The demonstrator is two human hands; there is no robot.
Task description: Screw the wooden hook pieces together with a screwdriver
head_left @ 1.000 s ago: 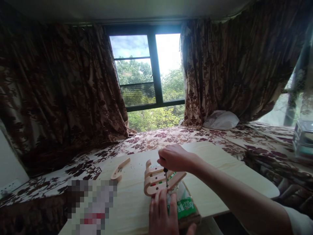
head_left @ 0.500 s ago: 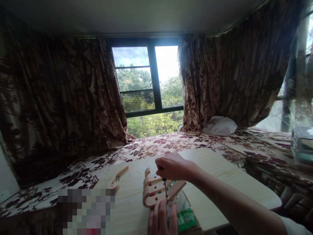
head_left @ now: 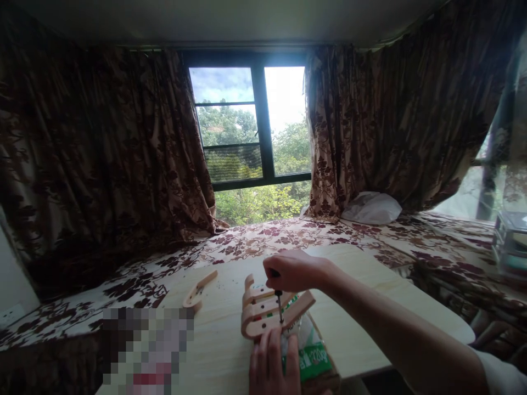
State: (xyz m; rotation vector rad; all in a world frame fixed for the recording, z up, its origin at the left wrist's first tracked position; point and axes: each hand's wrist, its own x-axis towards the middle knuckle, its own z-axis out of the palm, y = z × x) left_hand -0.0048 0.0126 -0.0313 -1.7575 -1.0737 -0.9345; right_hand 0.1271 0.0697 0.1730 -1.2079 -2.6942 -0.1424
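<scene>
My right hand (head_left: pixel 291 271) is closed in a fist around the dark handle of a screwdriver (head_left: pixel 280 307). Its shaft points down, and the tip meets the nearest of several curved wooden pieces (head_left: pixel 257 329) with dark holes, set side by side. Those pieces rest on a green and clear plastic package (head_left: pixel 313 359). At the bottom, my left hand (head_left: pixel 274 359) lies over the package, its fingertips pressing the near edge of the closest wooden piece. My left thumb is mostly hidden. The screwdriver tip's exact seat is too small to make out.
The pale wooden board (head_left: pixel 354 318) carries a loose curved wooden piece (head_left: pixel 200 291) and tiny dark bits at left. A pixelated patch covers the lower left. Beyond lies a flowered cover (head_left: pixel 255 236) below a window, with a white bag (head_left: pixel 373 208) and clear drawers (head_left: pixel 510 241) at right.
The view has shifted slightly, so the window sits higher. My right fist has turned a little on the screwdriver, which stays on the same wooden piece. My left hand keeps its place.
</scene>
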